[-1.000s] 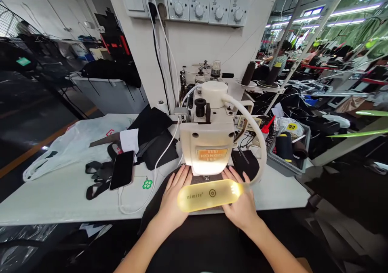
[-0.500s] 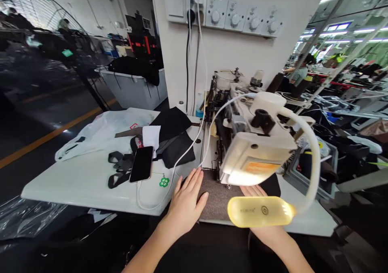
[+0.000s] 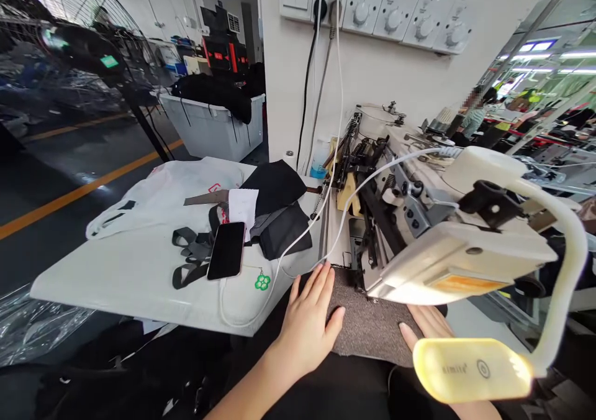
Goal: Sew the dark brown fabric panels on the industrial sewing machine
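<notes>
A piece of grey-brown fabric [image 3: 370,328] lies flat under the head of an industrial sewing machine [image 3: 459,261]. My left hand [image 3: 310,317] rests open on its left edge, fingers stretched forward and thumb spread. On the right, my right hand [image 3: 431,324] lies flat by the other side of the fabric, below the machine head. A lit yellow-white lamp [image 3: 472,370] on a bendy arm hides much of that hand, but its thumb and some straight fingers show. The spot where the needle meets the fabric cannot be made out.
Left on the white table [image 3: 139,277] are a phone [image 3: 226,250] with a green flower charm [image 3: 262,281], grey straps [image 3: 186,255], black fabric pieces [image 3: 274,187] and a white plastic bag [image 3: 172,187]. A white cable [image 3: 298,237] loops near my left hand. Behind stands a full bin [image 3: 218,128].
The view has shifted, so the machine and lamp sit farther right and closer. More of my right thumb shows beside the lamp. Both hands stay flat at the fabric.
</notes>
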Motion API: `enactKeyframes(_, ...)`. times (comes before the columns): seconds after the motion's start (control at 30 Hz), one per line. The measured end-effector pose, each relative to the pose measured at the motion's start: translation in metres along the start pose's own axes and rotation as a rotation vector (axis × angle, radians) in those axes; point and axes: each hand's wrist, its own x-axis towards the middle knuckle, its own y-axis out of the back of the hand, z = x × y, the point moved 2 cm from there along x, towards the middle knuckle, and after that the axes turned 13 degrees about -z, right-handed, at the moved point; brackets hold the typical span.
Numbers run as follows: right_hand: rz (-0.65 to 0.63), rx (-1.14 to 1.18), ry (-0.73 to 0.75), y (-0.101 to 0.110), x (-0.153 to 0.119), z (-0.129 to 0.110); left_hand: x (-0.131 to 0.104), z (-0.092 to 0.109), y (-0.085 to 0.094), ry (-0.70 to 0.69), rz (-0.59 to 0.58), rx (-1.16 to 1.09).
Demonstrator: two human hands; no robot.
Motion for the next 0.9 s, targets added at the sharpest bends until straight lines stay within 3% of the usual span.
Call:
enactKeyframes(0.27,-0.031,-0.009,-0.106,0.001,0.002,-0.004,0.001,-0.001,0.0,-0.023,0.021,0.011)
enactKeyframes(0.53,-0.007,-0.015,-0.079,0.001,0.004,-0.004,0.001,-0.001,0.0,-0.008,-0.011,0.038)
enactKeyframes(0.73,0.057,0.052,-0.083,0.002,0.007,-0.005,0.005,0.006,0.006,0.051,0.018,0.041)
enactKeyframes(0.9,0.018,0.061,-0.052,0.01,0.015,-0.007,0.009,0.014,0.006,0.108,0.082,0.079)
